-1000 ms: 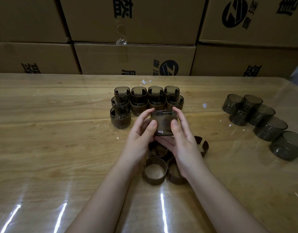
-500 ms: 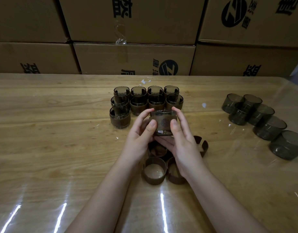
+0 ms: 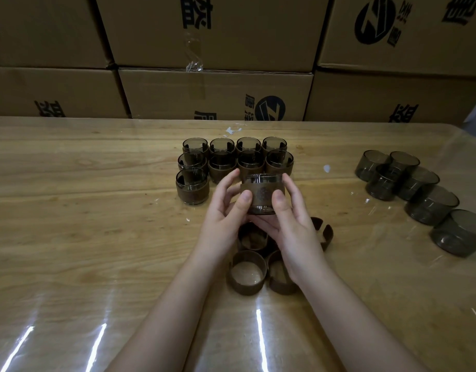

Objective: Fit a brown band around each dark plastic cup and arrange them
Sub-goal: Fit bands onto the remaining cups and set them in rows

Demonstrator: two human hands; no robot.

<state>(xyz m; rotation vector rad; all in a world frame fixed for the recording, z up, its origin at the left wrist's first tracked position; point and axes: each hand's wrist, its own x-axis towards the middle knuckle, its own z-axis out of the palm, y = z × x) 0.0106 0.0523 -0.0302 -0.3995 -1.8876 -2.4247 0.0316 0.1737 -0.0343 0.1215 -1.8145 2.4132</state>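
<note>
Together, left hand [image 3: 226, 218], right hand [image 3: 293, 224], gripping banded cup [image 3: 262, 193]

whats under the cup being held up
Loose brown bands lie on the table below the banded cup. One shows whole; the others are partly covered by the left hand and right hand. Any more beneath the palms cannot be seen.

Dim, warm light leaves the cardboard boxes [image 3: 215, 30] shadowed, white glare streaks the table [image 3: 70, 237] near its front edge, and wide-angle distortion bends the picture's edges.
</note>
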